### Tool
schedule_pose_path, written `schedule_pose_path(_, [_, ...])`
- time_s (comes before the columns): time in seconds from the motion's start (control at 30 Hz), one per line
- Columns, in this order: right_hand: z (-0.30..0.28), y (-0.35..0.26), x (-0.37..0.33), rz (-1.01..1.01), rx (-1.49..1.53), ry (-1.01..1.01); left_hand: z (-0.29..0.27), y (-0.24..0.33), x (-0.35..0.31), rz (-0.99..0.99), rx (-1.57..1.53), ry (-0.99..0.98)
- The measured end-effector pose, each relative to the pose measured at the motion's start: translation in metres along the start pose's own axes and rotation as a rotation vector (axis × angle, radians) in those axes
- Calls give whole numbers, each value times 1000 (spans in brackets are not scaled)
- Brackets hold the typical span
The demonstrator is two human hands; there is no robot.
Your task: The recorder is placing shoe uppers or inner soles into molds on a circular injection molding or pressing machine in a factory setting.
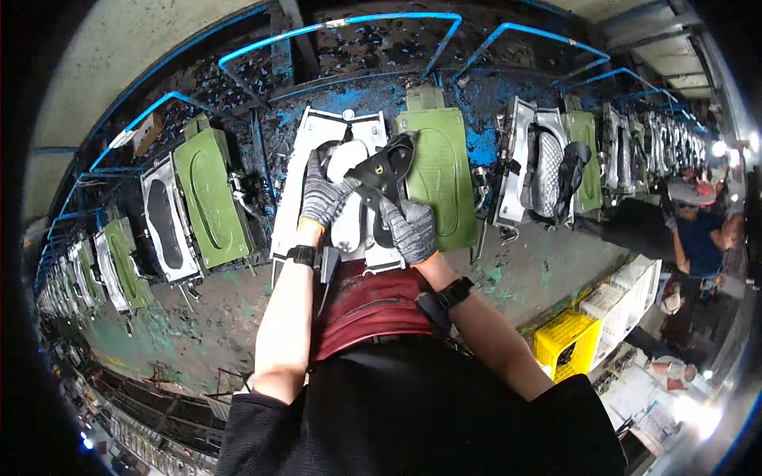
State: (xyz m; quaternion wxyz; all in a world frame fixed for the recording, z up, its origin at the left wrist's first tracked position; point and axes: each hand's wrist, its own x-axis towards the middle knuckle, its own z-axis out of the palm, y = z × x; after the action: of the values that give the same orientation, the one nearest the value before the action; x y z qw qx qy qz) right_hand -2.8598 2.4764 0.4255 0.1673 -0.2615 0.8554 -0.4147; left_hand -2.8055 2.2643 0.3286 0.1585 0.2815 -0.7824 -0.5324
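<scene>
My left hand (325, 197), in a grey knit glove, is by the white shoe last (347, 160). Its fingertips close on the left edge of a black shoe upper (386, 166), with one finger pointing up along the last. From the right, my right hand (410, 230), gloved alike, grips the lower part of that upper. The upper lies partly over the last and hides some of it. Beneath both hands is an opened silver metal mould (300, 190). Its green lid (439, 178), with a sole-shaped hollow, stands open just to the right.
To the left is another mould with a green lid (213, 198) and a dark sole cavity (165, 222). On the right, a mould holds a patterned sole form (548, 173). Blue rails (341, 24) arch behind. A yellow crate (565, 343) and a person (698, 242) are at right.
</scene>
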Motion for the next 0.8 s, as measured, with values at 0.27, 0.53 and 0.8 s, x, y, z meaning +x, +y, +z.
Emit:
schedule_pose_path(0.27, [-13,3,119,-10,-753,-218,3,13,-50,-425,-175,-236])
schedule_pose_path(0.53, [141,63,-3,-247,-423,-1414,-46,22,-104,-364,145,-549])
schedule_pose_path(0.8, [89,41,0,103,-307,-329,-1,-32,-72,-812,-206,103])
